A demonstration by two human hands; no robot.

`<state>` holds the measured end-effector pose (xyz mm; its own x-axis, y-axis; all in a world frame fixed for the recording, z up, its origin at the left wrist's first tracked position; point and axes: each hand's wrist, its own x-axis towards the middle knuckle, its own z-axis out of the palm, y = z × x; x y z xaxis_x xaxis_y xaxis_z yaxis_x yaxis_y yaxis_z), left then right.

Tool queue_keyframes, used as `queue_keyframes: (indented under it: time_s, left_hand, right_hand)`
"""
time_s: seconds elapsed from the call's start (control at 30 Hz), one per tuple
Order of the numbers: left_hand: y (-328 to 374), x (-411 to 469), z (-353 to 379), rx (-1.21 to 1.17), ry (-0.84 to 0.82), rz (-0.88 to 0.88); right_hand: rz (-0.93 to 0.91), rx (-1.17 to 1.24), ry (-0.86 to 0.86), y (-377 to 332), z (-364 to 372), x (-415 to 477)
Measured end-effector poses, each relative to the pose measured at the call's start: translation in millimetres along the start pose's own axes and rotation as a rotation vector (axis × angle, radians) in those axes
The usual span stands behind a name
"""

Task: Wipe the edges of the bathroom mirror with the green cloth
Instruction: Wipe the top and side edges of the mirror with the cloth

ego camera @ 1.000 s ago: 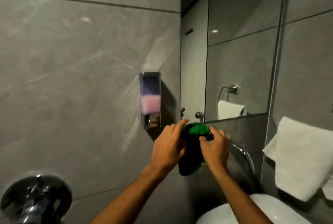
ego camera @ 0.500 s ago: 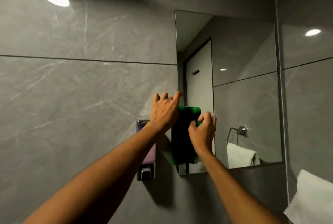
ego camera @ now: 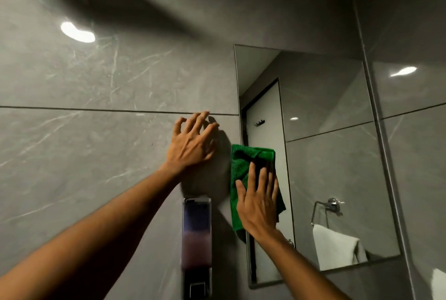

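Observation:
The green cloth [ego camera: 243, 167] lies flat over the left edge of the bathroom mirror [ego camera: 325, 155], about midway up. My right hand [ego camera: 259, 200] presses on the cloth's lower half with flat, spread fingers. My left hand [ego camera: 191, 144] rests on the grey wall tile left of the mirror, fingers apart, holding nothing. The cloth hides a stretch of the mirror's left edge.
A wall-mounted soap dispenser [ego camera: 196, 246] with pink liquid hangs below my left hand, close to the mirror's lower left corner. The mirror reflects a door, a towel ring and a white towel. A white towel [ego camera: 439, 282] shows at the lower right edge.
My left hand let go of the cloth and moved left onto the wall tile. My right hand opened flat on the cloth. The view tilted further up.

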<state>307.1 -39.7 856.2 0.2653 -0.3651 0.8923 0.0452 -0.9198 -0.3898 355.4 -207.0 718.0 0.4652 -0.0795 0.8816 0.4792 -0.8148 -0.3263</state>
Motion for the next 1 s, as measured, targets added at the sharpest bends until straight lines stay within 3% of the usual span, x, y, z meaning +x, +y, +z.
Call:
queue_keyframes:
  time_s: [0.33,0.77,0.93,1.0]
  left_hand:
    - [-10.5,1.9,23.7,0.1,0.134,-0.071]
    - [2.6,43.4,29.7,0.078,0.171,-0.106]
    - [2.9,42.1,26.8,0.095,0.157,-0.113]
    - [2.8,41.9,27.2,0.097,0.146,-0.109]
  right_hand:
    - [-0.121,-0.04,0.282,-41.9,-35.6,144.5]
    - [-0.171,-0.068,0.256,-78.2,-82.8,279.1]
    - [-0.278,-0.282,0.499,-81.1,-87.9,289.0]
    - [-0.346,-0.307,0.519,-80.4,-90.0,291.3]
